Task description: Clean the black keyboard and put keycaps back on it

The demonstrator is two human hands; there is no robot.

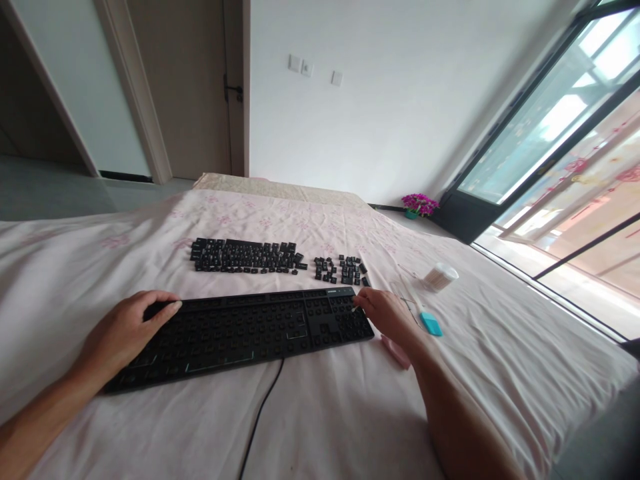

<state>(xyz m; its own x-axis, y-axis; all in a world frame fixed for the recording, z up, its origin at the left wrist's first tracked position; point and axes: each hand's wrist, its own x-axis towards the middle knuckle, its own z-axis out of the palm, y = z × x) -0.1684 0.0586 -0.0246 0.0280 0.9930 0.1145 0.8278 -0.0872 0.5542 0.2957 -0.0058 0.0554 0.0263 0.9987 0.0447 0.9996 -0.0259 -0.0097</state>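
Note:
A black keyboard base [240, 333] with its keycaps removed lies on a pale pink sheet. My left hand [127, 330] rests on the keyboard's left end, fingers curled over its top edge, holding it. My right hand [387, 317] is at the keyboard's right end, fingers pinched on a thin white stick, apparently a cotton swab, whose tip touches the upper right corner. Rows of loose black keycaps [247, 257] lie beyond the keyboard, with a smaller group of keycaps [343, 269] to their right.
A round tub of cotton swabs [440, 276] stands right of the keycaps. A small turquoise object [431, 324] and a pink object [395, 351] lie by my right wrist. The keyboard cable [260, 413] trails toward me. A door, a window and a flower pot [419, 205] lie beyond.

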